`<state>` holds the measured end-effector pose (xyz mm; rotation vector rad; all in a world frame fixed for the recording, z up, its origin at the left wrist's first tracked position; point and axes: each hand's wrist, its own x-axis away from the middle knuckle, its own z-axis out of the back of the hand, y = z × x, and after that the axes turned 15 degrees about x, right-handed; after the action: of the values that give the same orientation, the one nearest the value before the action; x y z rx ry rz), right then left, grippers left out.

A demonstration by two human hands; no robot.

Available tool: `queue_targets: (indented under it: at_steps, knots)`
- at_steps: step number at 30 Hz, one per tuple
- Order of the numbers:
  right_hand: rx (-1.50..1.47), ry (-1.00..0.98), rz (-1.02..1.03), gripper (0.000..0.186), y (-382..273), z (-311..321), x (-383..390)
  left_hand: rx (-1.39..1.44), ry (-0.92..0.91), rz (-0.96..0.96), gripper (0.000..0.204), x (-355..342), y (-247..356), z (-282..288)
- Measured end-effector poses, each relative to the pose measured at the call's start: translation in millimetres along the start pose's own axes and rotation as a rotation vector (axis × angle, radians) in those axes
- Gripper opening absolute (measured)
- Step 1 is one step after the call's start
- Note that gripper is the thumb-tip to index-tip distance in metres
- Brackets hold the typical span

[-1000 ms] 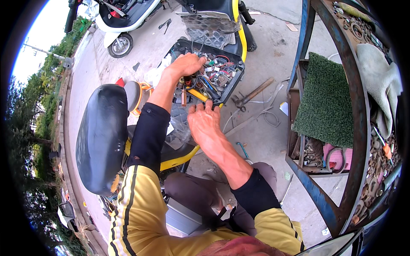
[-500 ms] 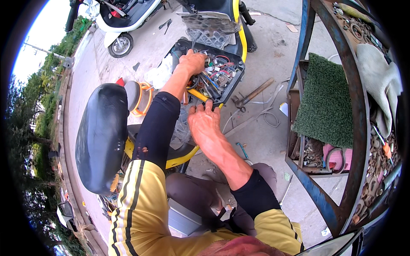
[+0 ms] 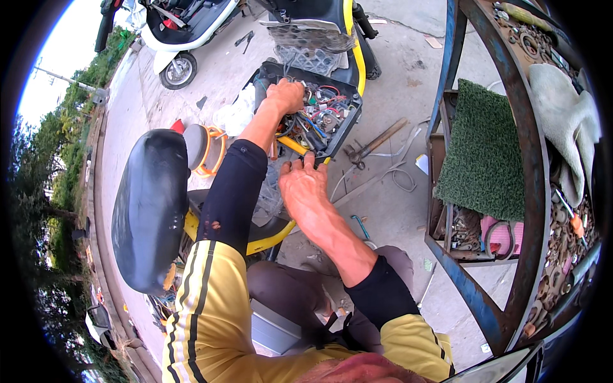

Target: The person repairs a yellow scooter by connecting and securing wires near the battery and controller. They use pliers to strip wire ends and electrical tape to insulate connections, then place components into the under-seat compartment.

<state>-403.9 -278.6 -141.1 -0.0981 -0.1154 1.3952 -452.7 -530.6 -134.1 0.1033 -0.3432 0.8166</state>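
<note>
A black box (image 3: pixel 345 125) full of loose wires, connectors and small parts sits on a yellow-framed vehicle in front of me. Reaching into its left side, my left hand (image 3: pixel 285 97) has its fingers bent down over the wires. Its fingertips are partly hidden, so I cannot make out what they pinch. My right hand (image 3: pixel 302 186) is at the box's near edge, fingers apart and tips touching around the rim and the yellow frame bar (image 3: pixel 294 145). A crumpled white plastic bag (image 3: pixel 235 119) lies against the box's left side.
A hammer (image 3: pixel 377 144) lies on the concrete right of the box. Farther right stands a rusty metal rack (image 3: pixel 534 153) with hardware and a green turf mat (image 3: pixel 480 153). A black seat (image 3: pixel 151 210) and an orange-framed stool (image 3: pixel 209 150) are at left, a white scooter (image 3: pixel 185 32) behind.
The whole view has shifted slightly. My left hand has turned a little among the wires, while my right hand stays at the near edge of the box.
</note>
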Motion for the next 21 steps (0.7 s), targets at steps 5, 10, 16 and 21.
queue_targets:
  at_steps: [5,10,16,21]
  knots:
    - [0.005,-0.003,0.012,0.043,-3.2,2.9,0.9,0.024,0.071,-0.061,0.042,-4.6,-23.4,-17.6]
    - [-0.011,-0.023,0.002,0.043,-0.9,2.1,-1.7,0.121,0.149,-0.04,0.057,0.0,-9.6,-18.7]
    - [0.014,-0.009,-0.001,0.043,-2.2,2.3,1.3,0.061,-0.057,0.046,0.061,0.0,4.1,-1.8]
    - [-0.024,-0.051,0.006,0.043,2.7,6.0,0.0,0.082,-0.057,-0.009,0.046,-3.0,-5.2,-4.3]
